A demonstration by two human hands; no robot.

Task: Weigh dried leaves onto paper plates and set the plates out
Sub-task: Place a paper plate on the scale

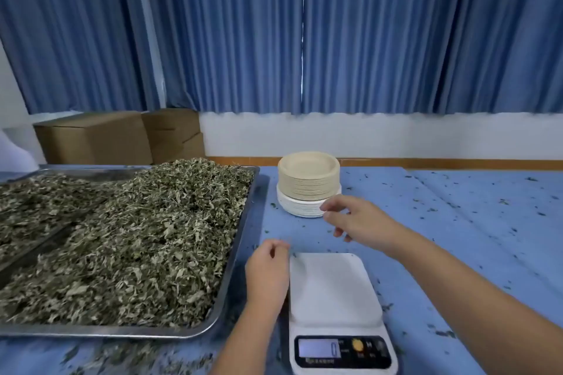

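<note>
Judging by layout, the next plate pull belonged to the right hand. It hung just beside the near-right edge of the plate stack, fingers loosely spread, holding nothing (some motion blur, so contact with the stack was unclear). The stack sat beyond and slightly left of that hand, brown plates on top, white ones underneath. The fingertips were level with the white layer, so the top plate lay up and away from them.

The left hand was farther from the stack, knuckles up, fingers loosely curled, nothing visible in it. It sat between the tray rim and the far-left corner of the scale.

The scale platform was bare, the display read 0, and its long axis ran toward the person. The dried leaves filled the tray, left of everything. Nothing stood between stack and scale, only leaf crumbs on the table.
</note>
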